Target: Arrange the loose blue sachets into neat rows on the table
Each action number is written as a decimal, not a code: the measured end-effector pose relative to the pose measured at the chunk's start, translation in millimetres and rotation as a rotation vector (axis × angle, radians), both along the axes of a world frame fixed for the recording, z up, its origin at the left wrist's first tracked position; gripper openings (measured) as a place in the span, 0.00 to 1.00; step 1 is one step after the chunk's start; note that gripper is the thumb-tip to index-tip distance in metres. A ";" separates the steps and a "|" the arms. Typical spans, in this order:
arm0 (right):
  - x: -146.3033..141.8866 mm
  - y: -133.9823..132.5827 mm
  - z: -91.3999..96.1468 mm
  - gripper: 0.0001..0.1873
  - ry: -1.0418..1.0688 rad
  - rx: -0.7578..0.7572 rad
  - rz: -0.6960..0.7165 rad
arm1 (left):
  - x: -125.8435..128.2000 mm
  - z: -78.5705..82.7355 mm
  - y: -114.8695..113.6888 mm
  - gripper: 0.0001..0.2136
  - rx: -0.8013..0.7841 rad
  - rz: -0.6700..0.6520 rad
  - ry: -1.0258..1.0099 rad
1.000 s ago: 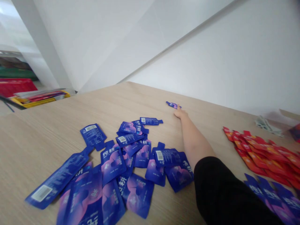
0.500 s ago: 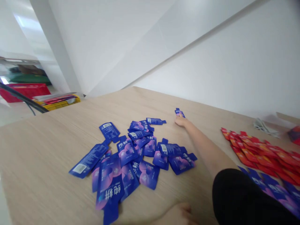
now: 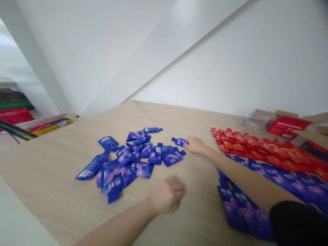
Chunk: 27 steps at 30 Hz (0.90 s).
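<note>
the right hand [image 3: 196,145] sits at the end of a fully stretched arm, fingertips [image 3: 188,145] touching a blue sachet [image 3: 180,141] at the 3 o'clock edge of a loose blue pile [image 3: 133,157], though i cannot tell if it is gripped. the left hand [image 3: 166,195] rests clenched in an empty fist on the desk [image 3: 51,164] near 5 o'clock of that pile. rows of red sachets [image 3: 266,150] lie beyond at 3 o'clock.
</note>
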State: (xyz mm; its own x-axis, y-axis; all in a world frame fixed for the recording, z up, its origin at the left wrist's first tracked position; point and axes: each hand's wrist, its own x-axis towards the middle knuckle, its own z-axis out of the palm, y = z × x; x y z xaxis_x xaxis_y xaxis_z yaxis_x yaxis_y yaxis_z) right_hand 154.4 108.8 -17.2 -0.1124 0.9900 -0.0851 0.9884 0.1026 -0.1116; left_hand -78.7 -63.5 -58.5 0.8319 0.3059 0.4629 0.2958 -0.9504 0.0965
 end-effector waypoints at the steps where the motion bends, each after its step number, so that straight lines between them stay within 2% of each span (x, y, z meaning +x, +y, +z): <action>1: -1.6 -1.6 3.2 0.20 0.009 0.013 -0.033 | 0.1 0.0 -1.4 0.07 -0.005 0.018 0.003; 3: -5.5 -2.1 8.9 0.21 0.043 -0.004 -0.079 | -0.5 2.4 -3.1 0.06 -0.087 0.064 -0.035; 8: -6.1 -8.5 24.0 0.18 0.163 -0.075 -0.069 | 10.7 21.4 0.1 0.08 -0.650 0.326 -0.541; 9: -5.0 -13.1 28.1 0.18 0.188 -0.069 -0.054 | 16.9 26.4 1.3 0.08 -0.702 0.385 -0.615; 13: -0.7 -43.3 51.2 0.16 0.309 -0.002 0.049 | 49.9 49.4 4.9 0.02 -0.747 0.593 -0.829; 16: 11.5 -80.5 73.6 0.14 0.429 0.086 0.157 | 77.5 72.9 3.5 0.12 -0.817 0.674 -0.930; 18: 31.7 -113.0 87.2 0.11 0.516 0.150 0.216 | 98.4 90.7 -0.5 0.18 -0.954 0.621 -0.917; 20: 63.0 -149.8 97.5 0.12 0.588 0.216 0.233 | 124.0 107.4 -6.6 0.21 -1.161 0.424 -0.874; 22: 102.4 -187.9 104.1 0.17 0.650 0.291 0.224 | 155.9 120.3 -13.8 0.22 -1.298 0.194 -0.848; 25: 166.1 -241.9 109.0 0.18 0.774 0.432 0.250 | 213.0 132.2 -23.7 0.21 -1.291 -0.017 -0.846; 27: 204.9 -275.1 110.8 0.20 0.747 0.559 0.251 | 252.4 137.4 -28.1 0.18 -1.298 -0.140 -0.841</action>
